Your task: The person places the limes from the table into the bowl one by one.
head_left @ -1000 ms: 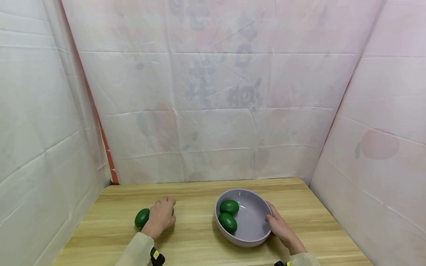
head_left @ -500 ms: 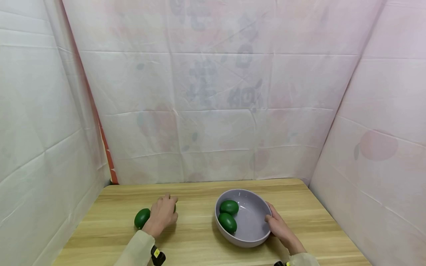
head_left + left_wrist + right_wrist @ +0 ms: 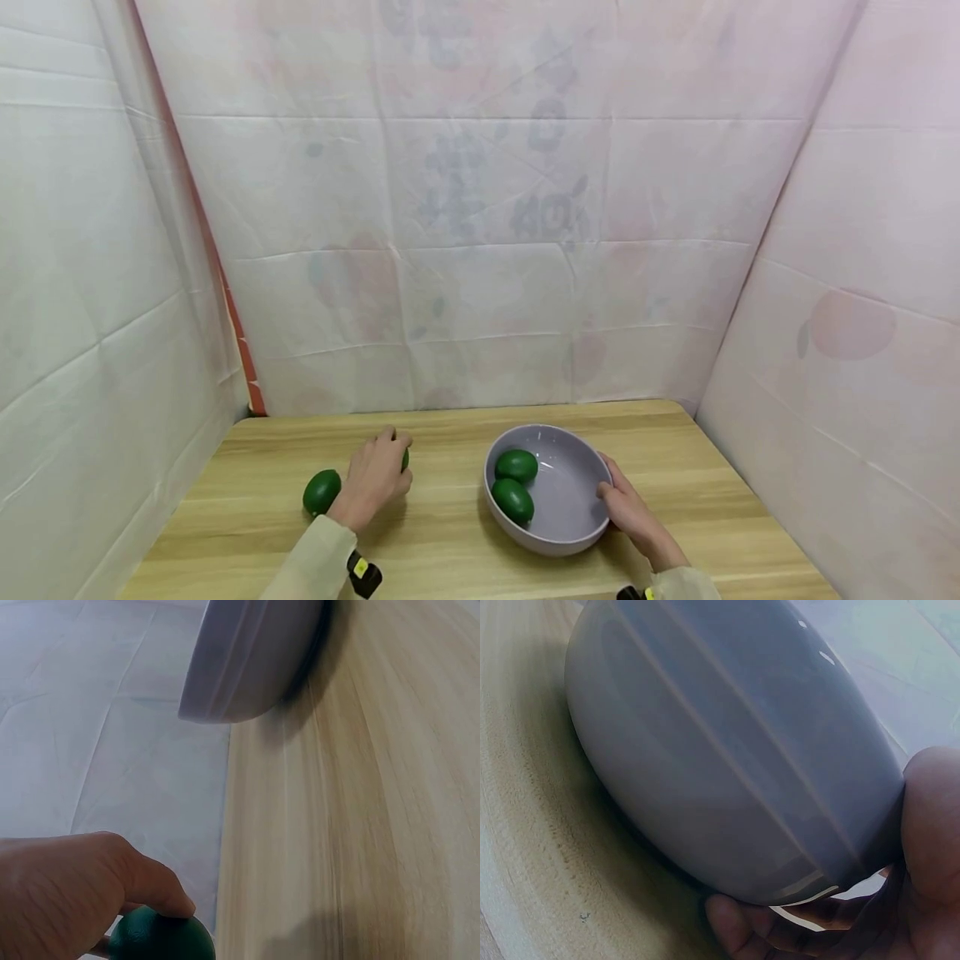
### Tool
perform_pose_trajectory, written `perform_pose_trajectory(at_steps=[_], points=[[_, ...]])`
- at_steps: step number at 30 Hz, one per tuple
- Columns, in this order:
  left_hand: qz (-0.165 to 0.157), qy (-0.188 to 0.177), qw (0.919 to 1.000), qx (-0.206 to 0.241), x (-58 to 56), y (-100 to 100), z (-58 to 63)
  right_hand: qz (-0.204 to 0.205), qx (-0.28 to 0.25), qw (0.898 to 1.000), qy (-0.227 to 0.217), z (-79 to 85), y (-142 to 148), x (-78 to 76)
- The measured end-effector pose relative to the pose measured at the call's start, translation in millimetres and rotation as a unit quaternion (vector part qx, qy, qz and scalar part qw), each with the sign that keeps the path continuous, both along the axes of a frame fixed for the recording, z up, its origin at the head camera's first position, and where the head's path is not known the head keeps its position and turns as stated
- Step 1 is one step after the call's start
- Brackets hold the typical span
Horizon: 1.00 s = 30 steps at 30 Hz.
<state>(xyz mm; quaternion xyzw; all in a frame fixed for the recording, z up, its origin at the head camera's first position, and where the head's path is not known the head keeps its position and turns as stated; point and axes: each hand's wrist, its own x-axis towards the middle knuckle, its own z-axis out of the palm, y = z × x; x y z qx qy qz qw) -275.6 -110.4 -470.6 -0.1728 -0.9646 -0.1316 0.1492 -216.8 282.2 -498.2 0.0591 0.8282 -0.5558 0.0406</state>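
Observation:
My left hand (image 3: 375,477) grips a dark green lime (image 3: 161,937), thumb and fingers curled round it. In the head view only a sliver of that lime shows past the fingers; the hand hides the rest. A second lime (image 3: 321,492) lies on the table just left of this hand. To the right, a grey-purple bowl (image 3: 572,498) carries two limes, one farther back (image 3: 517,466) and one nearer (image 3: 513,502), both against its left wall. My right hand (image 3: 636,518) holds the bowl's right side, thumb over the rim and fingers beneath the outer wall (image 3: 705,772).
The wood-grain table (image 3: 442,542) reaches back to a pale printed cloth (image 3: 480,292). More cloth hangs at the left (image 3: 90,333) and right (image 3: 847,417) sides. Between the left hand and the bowl lies a strip of tabletop.
My left hand has shifted slightly right and away from the body, and the lime in its fingers now shows at its right side. The right hand and bowl stay put.

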Motion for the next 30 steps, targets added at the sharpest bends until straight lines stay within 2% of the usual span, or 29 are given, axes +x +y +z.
perform_pose_trajectory(at_steps=[7, 15, 30], points=[[-0.008, 0.008, 0.9999, -0.006, 0.2, 3, 4.6, 0.004, -0.004, 1.000, 0.003, -1.3, -3, 0.2], [-0.017, 0.019, 0.9996, 0.015, 0.1, 11, 10.5, 0.007, -0.007, 1.000, 0.001, -0.2, -5, 0.9], [-0.038, 0.038, 0.9983, 0.024, 5.4, 29, 24.8, 0.006, -0.010, 1.000, -0.004, -0.4, -8, 0.9]])
